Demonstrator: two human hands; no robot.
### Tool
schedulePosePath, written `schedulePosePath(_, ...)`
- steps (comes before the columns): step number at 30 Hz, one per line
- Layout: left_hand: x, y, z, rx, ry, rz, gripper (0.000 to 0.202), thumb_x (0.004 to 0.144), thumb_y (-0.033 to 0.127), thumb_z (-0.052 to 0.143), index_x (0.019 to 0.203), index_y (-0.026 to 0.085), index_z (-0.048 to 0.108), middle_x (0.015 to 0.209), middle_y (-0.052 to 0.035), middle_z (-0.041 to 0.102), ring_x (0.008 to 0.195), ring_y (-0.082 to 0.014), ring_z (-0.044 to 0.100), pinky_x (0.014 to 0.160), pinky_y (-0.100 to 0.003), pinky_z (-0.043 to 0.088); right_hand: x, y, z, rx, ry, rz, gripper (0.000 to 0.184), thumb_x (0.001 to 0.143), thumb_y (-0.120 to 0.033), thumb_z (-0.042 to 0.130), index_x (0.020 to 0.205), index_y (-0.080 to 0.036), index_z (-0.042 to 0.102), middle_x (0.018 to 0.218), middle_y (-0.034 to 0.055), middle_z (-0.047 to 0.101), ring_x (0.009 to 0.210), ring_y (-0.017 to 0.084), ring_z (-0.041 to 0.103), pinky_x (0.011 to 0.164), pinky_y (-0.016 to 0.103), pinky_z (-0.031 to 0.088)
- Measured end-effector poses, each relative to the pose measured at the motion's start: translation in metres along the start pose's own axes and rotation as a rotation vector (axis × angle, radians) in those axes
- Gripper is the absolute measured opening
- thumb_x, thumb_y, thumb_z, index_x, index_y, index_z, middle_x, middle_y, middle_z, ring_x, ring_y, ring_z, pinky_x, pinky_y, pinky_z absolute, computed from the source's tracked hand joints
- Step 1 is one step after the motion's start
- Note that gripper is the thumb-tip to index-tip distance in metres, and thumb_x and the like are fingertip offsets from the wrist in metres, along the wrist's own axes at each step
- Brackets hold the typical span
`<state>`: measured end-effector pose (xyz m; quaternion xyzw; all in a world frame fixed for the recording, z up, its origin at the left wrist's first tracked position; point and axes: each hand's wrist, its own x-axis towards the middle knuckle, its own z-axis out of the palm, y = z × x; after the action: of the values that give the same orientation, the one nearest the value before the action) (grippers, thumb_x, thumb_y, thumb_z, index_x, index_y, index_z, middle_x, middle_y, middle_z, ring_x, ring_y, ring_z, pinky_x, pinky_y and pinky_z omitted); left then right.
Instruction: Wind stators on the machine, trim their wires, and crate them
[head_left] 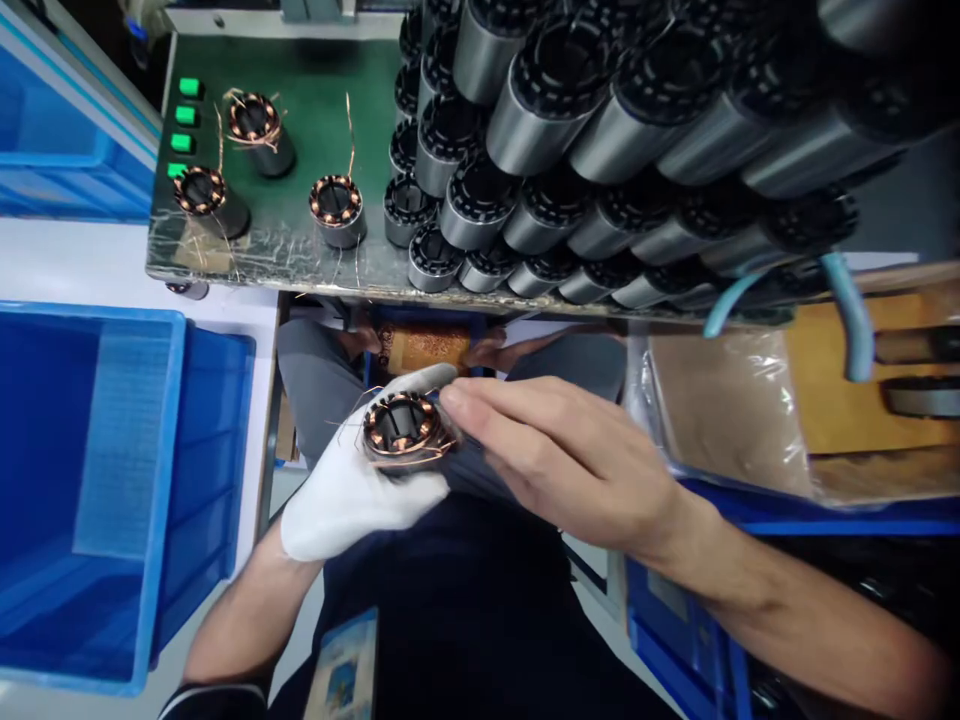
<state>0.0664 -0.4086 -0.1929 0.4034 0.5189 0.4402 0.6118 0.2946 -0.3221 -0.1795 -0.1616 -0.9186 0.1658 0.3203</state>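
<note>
A wound motor stator [405,462] with copper coils and loose wire ends sits in my left hand [345,495], which wears a white glove. The thumb and fingers of that hand wrap around its sides, and its open top faces up toward me. My right hand [570,465] is bare, and its fingertips are pinched together right beside the stator's upper right rim. What lies between those fingertips is hidden. Thin copper wires stick out around the stator on both sides.
Three copper-wound stators [337,212] stand on the green bench [330,90] near green buttons [185,115]. Stacked bare stators [544,120] fill its right side. Light-blue tool handles [851,315] jut over the edge. A blue bin [202,450] stands left; plastic-wrapped cardboard [727,400] lies right.
</note>
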Motion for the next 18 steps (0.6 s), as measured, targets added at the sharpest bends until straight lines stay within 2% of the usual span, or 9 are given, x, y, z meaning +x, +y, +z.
schedulePosePath(3, 0.002, 0.001, 0.004, -0.08, -0.066, -0.099, 0.075, 0.088, 0.025, 0.088, 0.16, 0.022, 0.069, 0.141, -0.012, 0.083, 0.13, -0.0351, 0.082, 0.112, -0.047, 0.069, -0.004, -0.001, -0.01, -0.031, -0.042, 0.039, 0.038, 0.111, -0.004, 0.066, 0.147, -0.013, 0.075, 0.124, 0.0103, 0.088, 0.099, 0.022, 0.082, 0.087, 0.035, 0.065)
schedulePosePath(5, 0.003, 0.005, 0.008, -0.04, -0.063, -0.106, 0.062, 0.084, 0.02, 0.086, 0.145, 0.021, 0.077, 0.124, -0.0085, 0.086, 0.115, -0.0299, 0.085, 0.102, -0.039, 0.07, -0.006, 0.001, -0.02, 0.019, -0.093, 0.054, 0.032, 0.112, -0.005, 0.065, 0.14, -0.012, 0.077, 0.112, 0.0087, 0.088, 0.086, 0.021, 0.078, 0.077, 0.035, 0.063)
schedulePosePath(7, 0.004, 0.009, 0.012, 0.102, 0.026, -0.031, 0.046, 0.079, 0.014, 0.086, 0.125, 0.021, 0.081, 0.114, -0.0046, 0.086, 0.107, -0.0245, 0.084, 0.1, -0.034, 0.068, -0.009, 0.003, -0.026, 0.132, -0.107, 0.09, 0.021, 0.116, -0.01, 0.063, 0.128, -0.016, 0.079, 0.106, 0.0074, 0.085, 0.086, 0.019, 0.077, 0.075, 0.033, 0.061)
schedulePosePath(9, 0.005, 0.007, 0.017, 0.245, 0.146, 0.072, 0.042, 0.076, 0.011, 0.09, 0.115, 0.023, 0.078, 0.111, -0.002, 0.084, 0.102, -0.0206, 0.082, 0.097, -0.031, 0.066, -0.009, -0.001, -0.024, 0.391, -0.082, 0.196, 0.016, 0.12, -0.022, 0.062, 0.114, -0.02, 0.077, 0.112, 0.008, 0.082, 0.09, 0.018, 0.078, 0.078, 0.03, 0.064)
schedulePosePath(11, 0.008, -0.001, 0.025, 0.263, 0.191, 0.126, 0.048, 0.074, 0.012, 0.097, 0.115, 0.025, 0.076, 0.112, -0.0007, 0.082, 0.101, -0.0187, 0.08, 0.096, -0.028, 0.064, -0.007, -0.013, -0.011, 0.845, 0.054, 0.401, 0.023, 0.123, -0.034, 0.059, 0.104, -0.023, 0.068, 0.11, 0.0042, 0.079, 0.075, 0.011, 0.074, 0.065, 0.023, 0.062)
schedulePosePath(13, 0.011, -0.011, 0.035, 0.031, 0.149, 0.161, 0.05, 0.072, 0.02, 0.103, 0.112, 0.026, 0.073, 0.107, 0.0012, 0.079, 0.091, -0.0146, 0.077, 0.088, -0.024, 0.063, -0.005, -0.031, 0.012, 1.315, 0.246, 0.639, 0.028, 0.125, -0.039, 0.052, 0.101, -0.026, 0.058, 0.1, -0.0038, 0.072, 0.046, 0.003, 0.051, 0.041, 0.016, 0.045)
schedulePosePath(14, 0.012, -0.015, 0.04, -0.17, 0.134, 0.156, 0.049, 0.074, 0.026, 0.104, 0.11, 0.027, 0.071, 0.103, 0.0028, 0.076, 0.079, -0.0106, 0.071, 0.077, -0.021, 0.061, -0.005, -0.04, 0.024, 1.447, 0.347, 0.72, 0.028, 0.126, -0.037, 0.05, 0.1, -0.027, 0.055, 0.096, -0.0065, 0.068, 0.039, 0.002, 0.037, 0.035, 0.015, 0.034)
schedulePosePath(16, 0.015, -0.018, 0.05, -0.587, 0.142, 0.101, 0.044, 0.083, 0.039, 0.1, 0.108, 0.028, 0.066, 0.095, 0.0059, 0.068, 0.055, -0.0041, 0.049, 0.052, -0.017, 0.045, -0.009, -0.056, 0.048, 1.421, 0.462, 0.713, 0.023, 0.122, -0.034, 0.057, 0.1, -0.028, 0.058, 0.096, -0.0055, 0.069, 0.039, 0.003, 0.032, 0.035, 0.018, 0.033)
schedulePosePath(18, 0.019, -0.017, 0.052, -0.838, 0.178, -0.007, 0.037, 0.09, 0.045, 0.091, 0.107, 0.028, 0.063, 0.088, 0.0076, 0.059, 0.045, -0.0028, 0.026, 0.04, -0.02, 0.027, -0.02, -0.063, 0.061, 1.189, 0.498, 0.576, 0.017, 0.117, -0.032, 0.069, 0.101, -0.027, 0.066, 0.094, 0.0002, 0.075, 0.046, 0.008, 0.047, 0.043, 0.023, 0.044)
